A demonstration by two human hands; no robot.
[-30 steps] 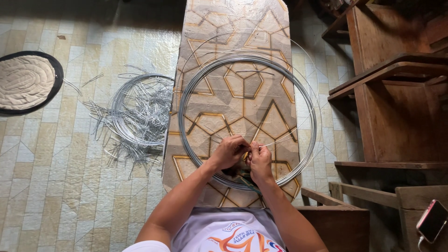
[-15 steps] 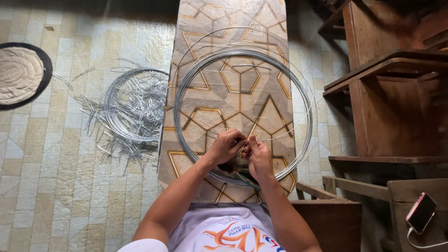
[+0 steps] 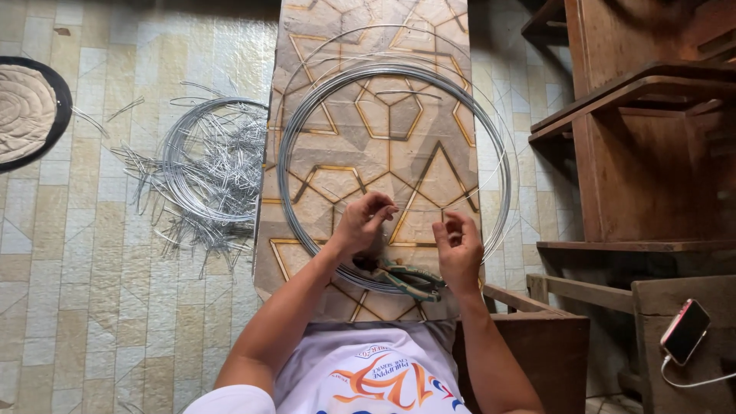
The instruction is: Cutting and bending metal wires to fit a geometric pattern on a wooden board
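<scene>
Head view
Left hand [image 3: 362, 226]: raised over the patterned board [image 3: 337, 153], fingers [image 3: 381, 207] bent and pinched together at the tips; a thin wire may be caught between them, but it is too fine to tell.
Right hand [image 3: 458, 249]: just to the right of the left fingers, apart from them, thumb and forefinger curled toward each other in a light pinch; I cannot tell whether they grasp anything.
Wire coil [image 3: 307, 134]: a large grey ring of many turns lying flat on the board, its near edge running under both hands, its far edge well beyond the fingertips.
Pliers [image 3: 406, 277]: below the fingers of both hands, lying on the board over the near edge of the coil, dark jaws toward the left wrist, green handles toward the right wrist; neither hand grips them.
Cut wire pile [image 3: 207, 172]: on the tiled floor [image 3: 92, 253], well left of the left fingers, a smaller coil with loose short ends sticking out.
Round mat [image 3: 27, 111]: far left on the floor, pale with a dark rim.
Phone [image 3: 685, 331]: far right of the right fingers, on a wooden bench [image 3: 690, 299], pinkish case, white cable plugged in.
Shelves [image 3: 644, 130]: dark wood, to the right of the board.
Shirt [image 3: 368, 368]: white, with an orange and blue printed emblem at the bottom edge.
</scene>
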